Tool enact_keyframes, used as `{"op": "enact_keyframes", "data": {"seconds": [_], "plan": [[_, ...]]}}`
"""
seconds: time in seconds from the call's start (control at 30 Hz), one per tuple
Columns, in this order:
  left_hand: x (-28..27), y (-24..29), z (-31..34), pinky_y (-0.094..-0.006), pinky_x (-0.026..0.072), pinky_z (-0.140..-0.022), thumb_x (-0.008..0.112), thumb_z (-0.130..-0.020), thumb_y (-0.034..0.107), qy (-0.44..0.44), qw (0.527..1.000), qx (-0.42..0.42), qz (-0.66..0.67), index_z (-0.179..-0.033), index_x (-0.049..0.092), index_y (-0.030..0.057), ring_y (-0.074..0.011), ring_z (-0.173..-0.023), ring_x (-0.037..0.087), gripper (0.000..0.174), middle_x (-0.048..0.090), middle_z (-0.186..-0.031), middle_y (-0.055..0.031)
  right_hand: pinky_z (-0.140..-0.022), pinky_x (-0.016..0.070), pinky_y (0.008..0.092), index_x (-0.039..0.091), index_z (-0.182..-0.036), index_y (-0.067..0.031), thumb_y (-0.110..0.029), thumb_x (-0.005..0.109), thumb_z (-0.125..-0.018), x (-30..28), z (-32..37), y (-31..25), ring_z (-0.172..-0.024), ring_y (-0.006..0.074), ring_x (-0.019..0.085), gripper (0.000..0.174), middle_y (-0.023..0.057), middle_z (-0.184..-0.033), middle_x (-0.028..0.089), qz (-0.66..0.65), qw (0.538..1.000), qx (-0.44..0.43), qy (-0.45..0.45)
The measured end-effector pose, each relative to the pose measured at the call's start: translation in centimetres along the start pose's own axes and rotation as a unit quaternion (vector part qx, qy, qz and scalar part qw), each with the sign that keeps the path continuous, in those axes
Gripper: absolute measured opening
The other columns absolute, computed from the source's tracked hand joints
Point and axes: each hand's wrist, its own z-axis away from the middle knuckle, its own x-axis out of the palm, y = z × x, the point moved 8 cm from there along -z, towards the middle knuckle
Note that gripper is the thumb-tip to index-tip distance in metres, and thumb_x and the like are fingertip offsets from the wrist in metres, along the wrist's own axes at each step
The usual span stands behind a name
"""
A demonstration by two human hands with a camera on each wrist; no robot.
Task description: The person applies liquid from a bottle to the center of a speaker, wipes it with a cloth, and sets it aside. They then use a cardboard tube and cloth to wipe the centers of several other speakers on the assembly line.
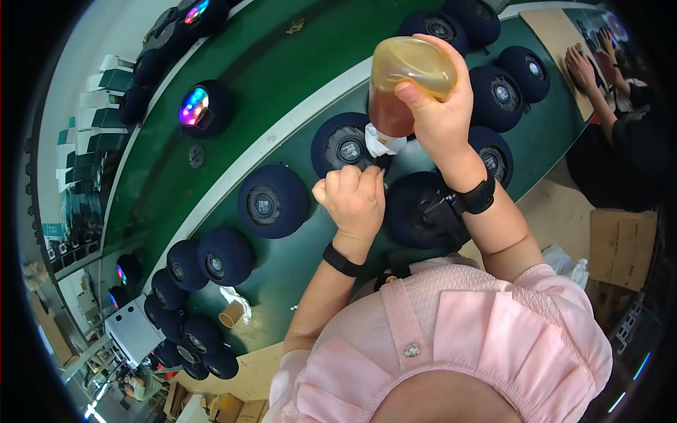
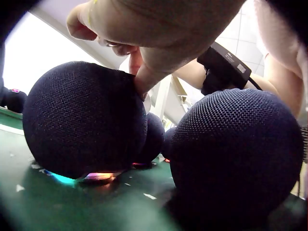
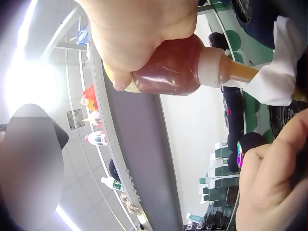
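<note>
A bottle [image 1: 391, 77] is held neck-down above the right edge of a round speaker [image 1: 338, 144], which is set base-up and taken here as landmark. The bottle's body is clamped in the right hand [image 1: 448, 106], fingers wrapped round it. White tissue [image 1: 384, 141] is bunched about the nozzle [image 3: 243, 72], at the landmark's right rim. The left hand [image 1: 352, 201] is placed at the landmark's near edge, fingers curled, mesh touched; whether anything is pinched cannot be told. Another speaker [image 1: 273, 201] is seen left of and nearer than the landmark. Judged on handling: bottle soft-walled, fairly light, part-filled, possibly slippery if smeared; best gripped round the body and squeezed gently, nozzle left free. Landmark probably firm under cloth, liable to roll; best steadied by its sides.
</note>
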Motion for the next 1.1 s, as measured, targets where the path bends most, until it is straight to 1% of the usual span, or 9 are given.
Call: {"op": "enact_keyframes", "data": {"seconds": [0.13,0.17,0.2,0.33,0.43,0.53,0.73,0.97,1.1], "plan": [[-0.1,0.0,0.1,-0.0351,0.0281,-0.07,0.072,-0.066,0.021,0.001,1.0,0.014,0.009,-0.076,0.065,0.0166,-0.0186,-0.07,0.044,0.013,0.044,-0.07,0.0009,-0.081,0.0481,0.0278,0.046,-0.115,0.0009,-0.016,0.07,-0.081,-3.6,-0.8,2.3,-0.091,0.0153,0.058,0.044,0.0086,-0.103,0.059,-0.08,0.992,0.048,0.08],[-0.1,0.0,0.0,-0.0354,0.0292,-0.069,0.074,-0.064,0.021,0.0,1.0,0.009,0.009,-0.074,0.066,0.0172,-0.0191,-0.071,0.045,0.014,0.045,-0.069,0.0011,-0.077,0.0513,0.0346,0.05,-0.112,0.0019,-0.039,0.055,-0.088,-4.3,-1.0,2.7,-0.086,0.0227,0.061,0.048,0.0162,-0.097,0.061,-0.048,0.992,0.067,0.098],[0.0,-0.1,0.1,-0.0358,0.0302,-0.069,0.075,-0.062,0.021,-0.001,1.0,0.004,0.009,-0.072,0.066,0.0179,-0.0196,-0.072,0.046,0.014,0.046,-0.068,0.0012,-0.077,0.0516,0.0368,0.05,-0.111,0.0012,-0.042,0.051,-0.09,-5.0,-1.3,3.4,-0.086,0.0249,0.061,0.048,0.0174,-0.095,0.06,-0.089,0.983,0.113,0.117],[-0.3,0.1,0.0,-0.036,0.031,-0.07,0.075,-0.062,0.021,0.004,1.0,0.013,0.006,-0.073,0.066,0.0173,-0.0198,-0.073,0.047,0.015,0.047,-0.07,0.0012,-0.079,0.051,0.042,0.048,-0.112,-0.0013,-0.044,0.05,-0.09,-7.2,-1.1,5.9,-0.087,0.0304,0.059,0.048,0.0186,-0.094,0.058,-0.26,0.92,0.226,0.188],[-0.4,0.0,-0.3,-0.0364,0.0316,-0.071,0.076,-0.062,0.022,-0.002,1.0,0.004,0.004,-0.074,0.066,0.0163,-0.0205,-0.075,0.047,0.016,0.048,-0.072,0.0008,-0.083,0.048,0.0485,0.047,-0.112,-0.0033,-0.044,0.052,-0.089,-8.1,0.7,8.2,-0.093,0.0354,0.055,0.047,0.0189,-0.101,0.053,-0.38,0.808,0.331,0.306],[-0.3,-0.2,-0.7,-0.0369,0.0323,-0.071,0.075,-0.063,0.021,-0.032,0.999,-0.021,0.016,-0.073,0.065,0.0151,-0.0214,-0.077,0.048,0.016,0.049,-0.075,-0.0001,-0.081,0.049,0.0473,0.044,-0.113,-0.0064,-0.046,0.049,-0.09,-8.1,1.5,8.0,-0.091,0.0349,0.056,0.046,0.0167,-0.098,0.055,-0.399,0.781,0.361,0.317],[-0.9,-1.0,-1.7,-0.039,0.0348,-0.069,0.068,-0.072,0.017,-0.05,0.997,-0.047,0.039,-0.071,0.061,0.0128,-0.0252,-0.08,0.049,0.008,0.05,-0.078,-0.0036,-0.082,0.0477,0.0511,0.049,-0.108,-0.0068,-0.047,0.052,-0.088,-9.5,1.4,8.1,-0.093,0.0369,0.056,0.045,0.0159,-0.1,0.055,-0.415,0.793,0.345,0.284],[-7.9,-8.0,-9.2,-0.0391,0.0411,-0.086,0.067,-0.071,0.015,0.046,0.984,-0.104,0.139,-0.098,0.057,0.0038,-0.0313,-0.099,0.05,0.031,0.053,-0.102,-0.015,-0.081,0.0486,0.046,0.054,-0.102,-0.0026,-0.045,0.05,-0.089,-11.1,2.0,7.1,-0.09,0.0342,0.055,0.045,0.0156,-0.094,0.057,-0.427,0.781,0.354,0.288],[-7.6,-20.3,-12.6,-0.0377,0.0412,-0.091,0.07,-0.073,0.022,0.1,0.875,-0.382,0.279,-0.117,0.05,-0.0048,-0.0295,-0.107,0.052,0.056,0.054,-0.113,-0.0233,-0.081,0.049,0.0454,0.054,-0.102,-0.003,-0.044,0.051,-0.089,-12.5,2.1,6.8,-0.091,0.0342,0.055,0.043,0.0146,-0.097,0.057,-0.412,0.785,0.35,0.303]]}}
